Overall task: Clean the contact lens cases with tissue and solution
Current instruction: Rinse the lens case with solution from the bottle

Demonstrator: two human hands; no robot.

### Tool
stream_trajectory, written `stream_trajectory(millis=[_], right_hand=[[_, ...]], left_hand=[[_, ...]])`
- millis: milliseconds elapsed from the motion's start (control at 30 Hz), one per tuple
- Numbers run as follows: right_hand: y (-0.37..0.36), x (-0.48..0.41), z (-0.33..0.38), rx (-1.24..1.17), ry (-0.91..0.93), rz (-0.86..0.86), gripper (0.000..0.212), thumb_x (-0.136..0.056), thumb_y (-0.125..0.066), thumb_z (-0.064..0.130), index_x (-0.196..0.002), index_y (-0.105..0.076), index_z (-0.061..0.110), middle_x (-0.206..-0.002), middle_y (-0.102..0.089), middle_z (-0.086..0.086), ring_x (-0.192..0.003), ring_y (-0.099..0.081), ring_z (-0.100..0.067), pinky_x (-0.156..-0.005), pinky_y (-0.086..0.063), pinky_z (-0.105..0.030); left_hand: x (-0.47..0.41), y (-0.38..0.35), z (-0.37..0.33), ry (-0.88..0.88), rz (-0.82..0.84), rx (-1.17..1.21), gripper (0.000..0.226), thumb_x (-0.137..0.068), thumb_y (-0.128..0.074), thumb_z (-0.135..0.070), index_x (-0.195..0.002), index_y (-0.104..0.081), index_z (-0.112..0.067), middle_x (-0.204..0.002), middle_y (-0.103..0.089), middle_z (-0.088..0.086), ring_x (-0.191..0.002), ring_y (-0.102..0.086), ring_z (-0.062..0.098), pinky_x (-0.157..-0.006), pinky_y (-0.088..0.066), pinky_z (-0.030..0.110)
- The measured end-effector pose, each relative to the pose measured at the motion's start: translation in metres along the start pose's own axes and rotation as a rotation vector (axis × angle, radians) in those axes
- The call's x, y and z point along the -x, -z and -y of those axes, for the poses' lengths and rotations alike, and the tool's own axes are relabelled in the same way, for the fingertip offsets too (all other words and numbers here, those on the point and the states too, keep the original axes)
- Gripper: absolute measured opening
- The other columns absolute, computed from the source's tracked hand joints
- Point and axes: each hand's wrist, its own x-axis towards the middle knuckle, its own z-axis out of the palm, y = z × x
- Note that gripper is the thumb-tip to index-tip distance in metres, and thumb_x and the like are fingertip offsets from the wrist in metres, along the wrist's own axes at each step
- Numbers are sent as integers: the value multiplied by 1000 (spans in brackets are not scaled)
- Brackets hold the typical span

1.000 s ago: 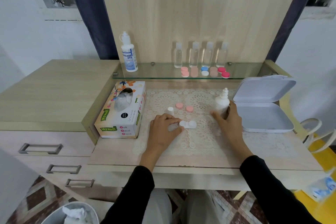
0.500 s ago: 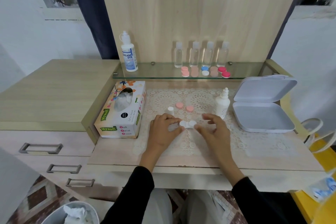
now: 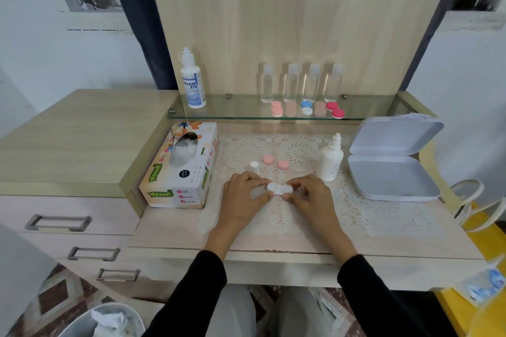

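Bare surface (image 3: 169, 232) runs across the lower middle of the frame, below the left grip (image 3: 246, 194) and right grip (image 3: 306, 191), and the lace mat (image 3: 383, 216) lies unblocked toward the lower right. The tissue box (image 3: 179, 169) walls the left of centre. The white bottle (image 3: 330, 161) and, just beside it, the open white box (image 3: 394, 172) block the right, while a small white cap (image 3: 254, 167), two pink caps (image 3: 267, 159) and the glass shelf (image 3: 241, 113) bar the way above.

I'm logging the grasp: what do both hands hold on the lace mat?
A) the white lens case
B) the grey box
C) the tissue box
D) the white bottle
A: the left hand and right hand pinch opposite ends of the white lens case; the white bottle stands apart.
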Motion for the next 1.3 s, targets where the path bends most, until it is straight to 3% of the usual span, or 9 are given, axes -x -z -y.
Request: stream_trajectory(millis=[133,233,367,600,767,1067,1133,1300], right_hand=[[-3,1,0,6,-1,-13,20,-74,-79,18,-93,-72,15,-85,-59,8,-84,-50,-11,-70,-33,-20],[-3,2,0,17,15,-27,20,-75,-78,16,-94,-71,14,-86,-58,9,-84,-49,-9,-70,-31,-16],[-3,3,0,22,13,-32,19,-76,-77,17,-94,-71,14,-86,-57,9,-85,-48,-10,-70,-31,-15],[-4,5,-1,9,16,-44,16,-76,-76,21,-91,-70,17,-86,-57,9,-86,-49,-8,-71,-32,-15],[-4,4,-2,-7,19,-43,16,-77,-76,22,-91,-70,18,-85,-58,10,-85,-49,-7,-70,-32,-17],[-4,4,-4,3,33,-49,18,-77,-77,25,-92,-70,17,-84,-57,10,-84,-49,-8,-69,-32,-18],[-4,3,-4,6,38,-50,18,-77,-77,27,-92,-70,17,-84,-56,10,-84,-49,-9,-69,-32,-17],[-4,3,-5,30,50,-42,20,-78,-76,25,-95,-71,17,-86,-57,9,-87,-50,-11,-71,-33,-16]], left_hand=[[-3,2,-2,31,17,47,27,-79,-69,-31,-106,-71,-30,-106,-64,-8,-103,-51,14,-93,-40,34],[-9,4,-4,63,34,64,34,-81,-66,-15,-114,-68,-22,-117,-64,-1,-111,-52,17,-95,-37,25],[-25,3,-7,116,36,26,41,-82,-60,-8,-123,-62,-15,-120,-62,3,-111,-52,19,-86,-33,18],[-61,-12,-9,121,55,-141,46,-89,-58,-19,-134,-51,-15,-125,-56,8,-114,-50,26,-92,-45,39],[-75,-19,-10,27,77,-318,37,-95,-52,-19,-131,-56,-24,-124,-56,2,-112,-46,24,-80,-44,33],[-51,-1,-8,10,-18,13,23,-90,-62,-23,-111,-67,-14,-107,-62,3,-89,-58,12,-78,-45,25],[-36,4,-9,-26,-25,92,23,-90,-63,-23,-110,-68,-16,-105,-63,0,-89,-57,10,-78,-47,25],[-6,6,-8,-135,22,143,24,-88,-65,-22,-112,-68,-18,-102,-61,-7,-95,-56,2,-82,-39,10]])
